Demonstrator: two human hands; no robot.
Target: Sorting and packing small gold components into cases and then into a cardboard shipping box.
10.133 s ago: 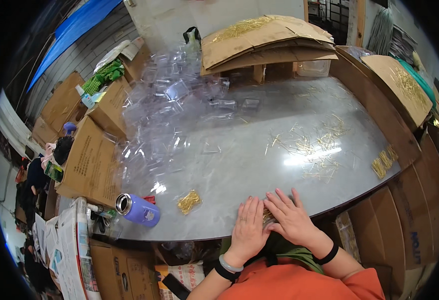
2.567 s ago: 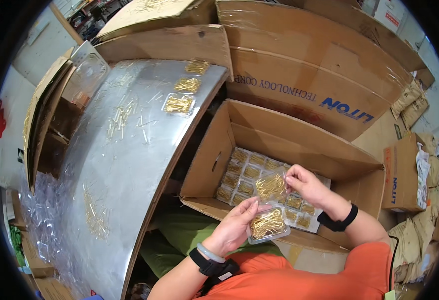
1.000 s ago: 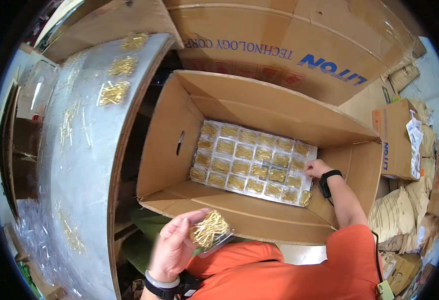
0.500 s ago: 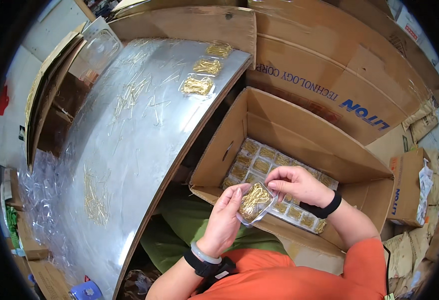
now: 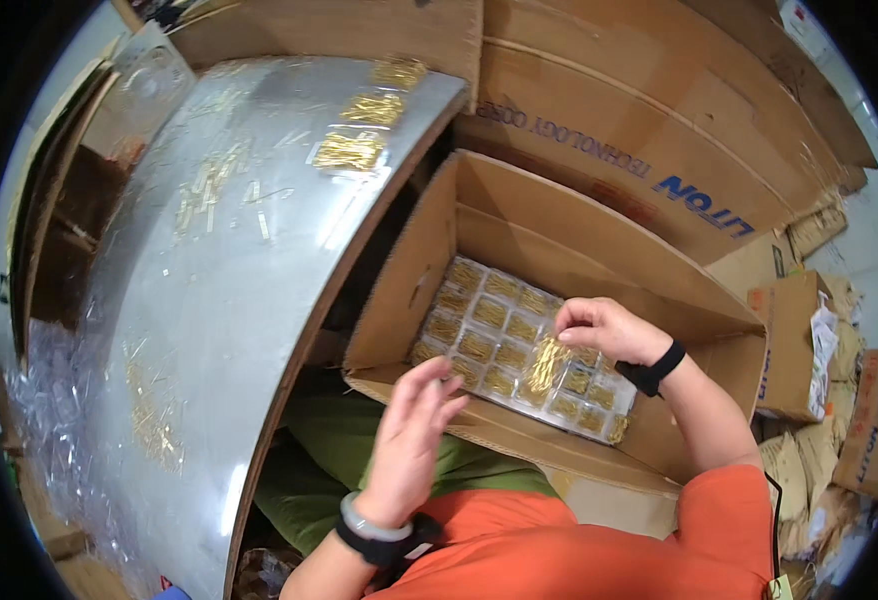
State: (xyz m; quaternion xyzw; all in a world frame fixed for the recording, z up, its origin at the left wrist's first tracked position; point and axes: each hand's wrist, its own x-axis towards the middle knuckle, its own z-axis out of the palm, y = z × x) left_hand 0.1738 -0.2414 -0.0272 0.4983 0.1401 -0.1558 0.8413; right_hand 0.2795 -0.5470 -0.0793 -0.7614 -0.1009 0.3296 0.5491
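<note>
A clear plastic pack filled with gold wire hooks [image 5: 544,368] hangs from my right hand [image 5: 607,330], its top edge pinched between thumb and fingers. The pack is over a large open cardboard box [image 5: 569,225]. Inside that box, flat packs of gold hooks [image 5: 477,346] lie in close rows across the bottom. Beside the box's near left rim is my left hand [image 5: 411,430], empty, fingers apart and slightly curled. Blur hides the exact shape of the hooks.
To the left stands a grey metal-topped table [image 5: 229,330] bearing loose gold hooks [image 5: 149,415] and three gold bundles [image 5: 349,152] near its far right corner. Clear plastic bags [image 5: 54,420] heap along its left side. A large carton [image 5: 649,100] rises behind the box.
My left hand has let go of the pack and drawn back to the left. The right hand now holds it alone, over the box. The whole view has shifted slightly.
</note>
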